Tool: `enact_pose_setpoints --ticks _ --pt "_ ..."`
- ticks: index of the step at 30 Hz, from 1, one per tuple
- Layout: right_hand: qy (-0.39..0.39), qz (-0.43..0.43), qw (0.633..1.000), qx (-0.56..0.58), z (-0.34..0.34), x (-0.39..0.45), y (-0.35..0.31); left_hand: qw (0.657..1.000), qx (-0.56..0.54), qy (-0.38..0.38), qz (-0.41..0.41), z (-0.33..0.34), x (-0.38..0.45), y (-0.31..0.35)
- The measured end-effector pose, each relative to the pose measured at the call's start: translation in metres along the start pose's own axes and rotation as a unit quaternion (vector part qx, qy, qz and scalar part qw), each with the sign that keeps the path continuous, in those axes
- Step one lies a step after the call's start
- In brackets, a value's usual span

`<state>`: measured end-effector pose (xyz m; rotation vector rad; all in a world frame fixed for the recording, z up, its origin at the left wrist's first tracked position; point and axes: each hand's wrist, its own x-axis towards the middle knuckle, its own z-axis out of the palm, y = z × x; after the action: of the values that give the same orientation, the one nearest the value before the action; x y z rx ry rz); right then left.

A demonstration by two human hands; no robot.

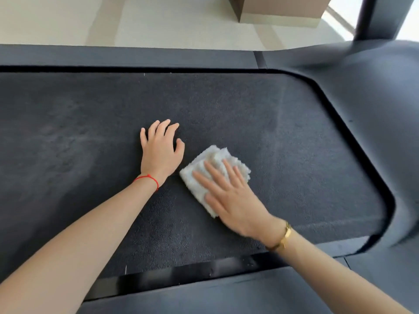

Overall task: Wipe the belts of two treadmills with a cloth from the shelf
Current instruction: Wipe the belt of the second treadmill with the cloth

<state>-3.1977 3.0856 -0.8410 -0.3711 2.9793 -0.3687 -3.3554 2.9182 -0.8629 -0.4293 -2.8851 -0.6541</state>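
Observation:
A dark textured treadmill belt (90,123) fills most of the head view, running left to right. A folded white fluffy cloth (204,164) lies on the belt near its middle. My right hand (231,196), with a gold bracelet on the wrist, presses flat on the cloth with straight fingers. My left hand (161,150), with a red string on the wrist, rests on the bare belt just left of the cloth, fingers spread and slightly bent. A paler streak crosses the belt to the right of the cloth.
Dark side rails (136,56) border the belt at the far and near edges. The motor hood (374,91) curves round the belt's right end, with a black upright post (374,17) above it. Beyond lie pale floor and a beige box (281,10).

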Motion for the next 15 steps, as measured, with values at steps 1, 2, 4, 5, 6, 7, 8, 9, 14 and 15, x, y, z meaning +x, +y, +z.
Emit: enact_pose_setpoints --ticks 1,2,4,5,6,7,8,9,14,15 --pt "-0.006 -0.016 1.0 -0.001 0.003 -0.012 -0.006 1.0 -0.006 0.0 0.003 0.0 -0.001 -0.001" --pt "-0.01 -0.024 1.0 -0.005 0.004 -0.022 -0.008 1.0 -0.01 0.0 0.006 -0.001 -0.002 -0.002" --pt "-0.009 -0.016 1.0 -0.016 0.001 -0.033 0.004 1.0 -0.015 -0.003 0.013 -0.002 -0.004 -0.002" --pt "-0.007 0.006 1.0 -0.017 -0.003 -0.034 0.014 1.0 -0.014 -0.007 0.018 -0.003 -0.006 -0.003" --pt "-0.005 0.042 0.999 -0.015 -0.009 -0.032 0.025 1.0 -0.013 -0.013 0.024 -0.004 -0.008 -0.004" --pt "-0.004 0.085 0.996 -0.012 -0.014 -0.029 0.035 0.999 -0.012 -0.017 0.031 -0.005 -0.011 -0.006" --pt "-0.004 0.123 0.992 -0.008 -0.017 -0.027 0.041 0.999 -0.012 -0.021 0.038 -0.006 -0.014 -0.008" --pt "-0.004 0.147 0.989 -0.003 -0.018 -0.025 0.041 0.999 -0.011 -0.023 0.045 -0.007 -0.017 -0.01" --pt "-0.031 0.04 0.998 -0.03 0.003 -0.035 -0.024 0.997 -0.021 -0.028 0.067 -0.013 -0.03 -0.018" --pt "-0.038 0.008 0.999 -0.03 0.009 -0.039 -0.043 0.997 -0.026 -0.03 0.07 -0.014 -0.032 -0.019"
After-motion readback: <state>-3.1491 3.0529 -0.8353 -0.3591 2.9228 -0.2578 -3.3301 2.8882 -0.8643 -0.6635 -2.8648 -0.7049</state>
